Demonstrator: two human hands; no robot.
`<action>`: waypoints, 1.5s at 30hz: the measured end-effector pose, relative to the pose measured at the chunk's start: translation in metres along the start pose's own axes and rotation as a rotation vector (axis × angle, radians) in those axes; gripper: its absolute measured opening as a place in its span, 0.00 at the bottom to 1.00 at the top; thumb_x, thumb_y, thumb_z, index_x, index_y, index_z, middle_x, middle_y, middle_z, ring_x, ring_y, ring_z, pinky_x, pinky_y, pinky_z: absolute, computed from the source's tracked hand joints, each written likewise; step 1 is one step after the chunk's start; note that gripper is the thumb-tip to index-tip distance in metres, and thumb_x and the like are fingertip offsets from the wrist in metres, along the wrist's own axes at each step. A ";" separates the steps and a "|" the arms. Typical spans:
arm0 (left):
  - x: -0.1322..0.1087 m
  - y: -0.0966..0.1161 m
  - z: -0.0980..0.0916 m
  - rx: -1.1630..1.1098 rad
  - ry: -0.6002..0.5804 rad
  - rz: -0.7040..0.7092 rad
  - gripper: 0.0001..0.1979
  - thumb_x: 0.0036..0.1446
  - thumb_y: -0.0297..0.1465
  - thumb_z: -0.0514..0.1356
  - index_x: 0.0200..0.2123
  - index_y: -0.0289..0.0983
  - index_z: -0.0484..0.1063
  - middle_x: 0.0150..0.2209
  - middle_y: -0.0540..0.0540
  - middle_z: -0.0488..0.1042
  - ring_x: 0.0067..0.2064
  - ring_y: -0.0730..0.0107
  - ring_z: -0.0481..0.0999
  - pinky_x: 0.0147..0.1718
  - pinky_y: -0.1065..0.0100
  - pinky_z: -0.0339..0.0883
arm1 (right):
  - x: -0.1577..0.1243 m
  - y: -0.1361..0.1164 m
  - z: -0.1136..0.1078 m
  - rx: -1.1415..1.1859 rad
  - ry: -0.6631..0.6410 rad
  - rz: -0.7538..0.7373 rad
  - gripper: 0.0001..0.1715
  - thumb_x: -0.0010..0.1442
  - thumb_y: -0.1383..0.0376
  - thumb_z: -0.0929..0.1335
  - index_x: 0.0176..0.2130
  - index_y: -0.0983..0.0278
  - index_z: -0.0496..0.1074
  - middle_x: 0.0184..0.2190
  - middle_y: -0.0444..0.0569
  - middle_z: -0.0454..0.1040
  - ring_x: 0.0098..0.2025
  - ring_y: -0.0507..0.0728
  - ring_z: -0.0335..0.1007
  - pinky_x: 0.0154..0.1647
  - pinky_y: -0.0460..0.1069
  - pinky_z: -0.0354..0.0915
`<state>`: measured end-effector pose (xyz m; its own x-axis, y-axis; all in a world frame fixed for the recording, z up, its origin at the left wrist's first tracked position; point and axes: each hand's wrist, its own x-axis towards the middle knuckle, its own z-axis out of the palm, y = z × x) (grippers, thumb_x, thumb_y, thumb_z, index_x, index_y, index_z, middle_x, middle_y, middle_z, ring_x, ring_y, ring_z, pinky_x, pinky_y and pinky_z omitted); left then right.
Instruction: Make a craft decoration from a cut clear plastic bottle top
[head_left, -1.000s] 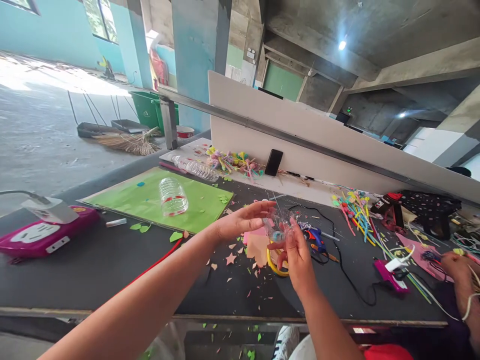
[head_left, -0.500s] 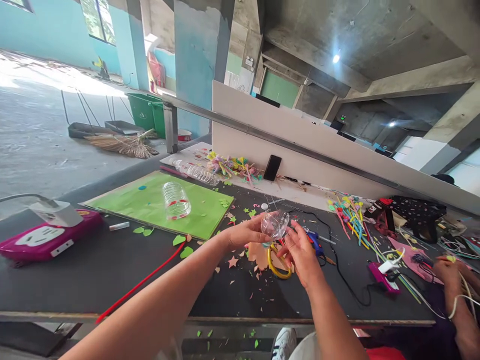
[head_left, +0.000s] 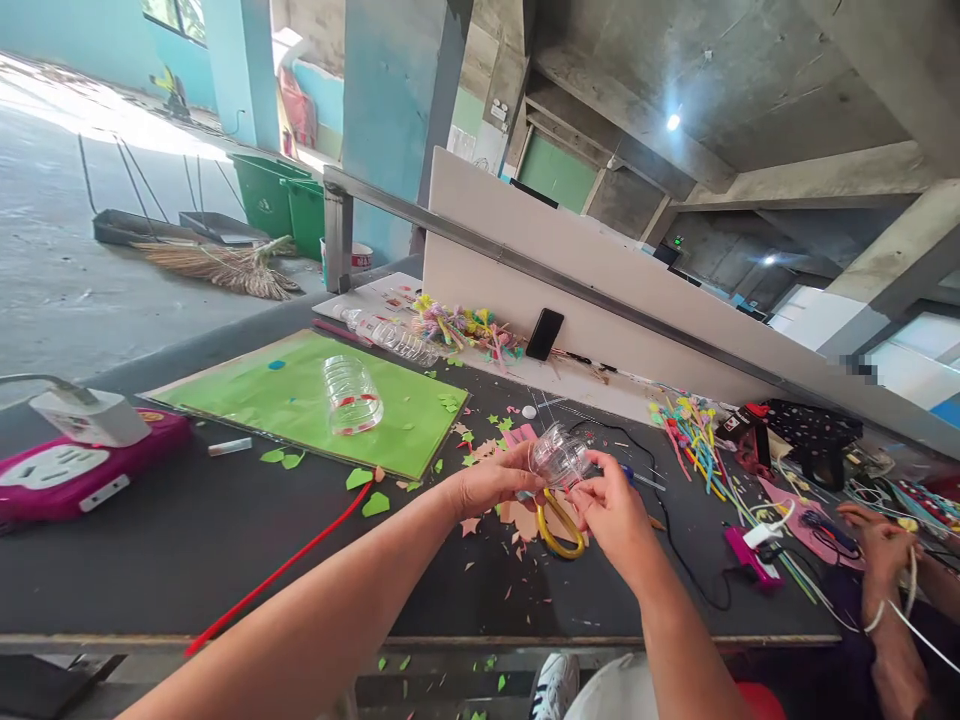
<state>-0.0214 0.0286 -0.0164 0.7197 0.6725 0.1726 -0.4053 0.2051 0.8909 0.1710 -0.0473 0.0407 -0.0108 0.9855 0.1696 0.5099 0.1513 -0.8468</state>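
Left hand (head_left: 487,487): grip pinches the bottle piece (head_left: 559,457), steadying it above the table (head_left: 187,540).
Right hand (head_left: 611,510): grip clasps its near side, perhaps the rim.
Scissors (head_left: 559,537): lying beneath.

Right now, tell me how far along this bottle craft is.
Done: a cut bottle body lies on the green sheet, and paper stars are cut out. In hand: left hand and right hand hold the clear bottle piece. Left: a whole bottle lies untouched.
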 end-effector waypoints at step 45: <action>0.007 -0.012 0.020 0.420 0.309 0.357 0.35 0.58 0.35 0.61 0.66 0.38 0.51 0.64 0.40 0.61 0.65 0.56 0.60 0.64 0.58 0.51 | -0.023 -0.020 0.007 -1.079 -0.058 -0.310 0.16 0.66 0.69 0.62 0.48 0.59 0.75 0.41 0.52 0.78 0.41 0.60 0.78 0.38 0.49 0.66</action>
<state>-0.0004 0.0165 -0.0171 0.3590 0.8353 0.4163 -0.2895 -0.3244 0.9005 0.1550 -0.0723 0.0496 -0.2919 0.9234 0.2492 0.9558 0.2719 0.1118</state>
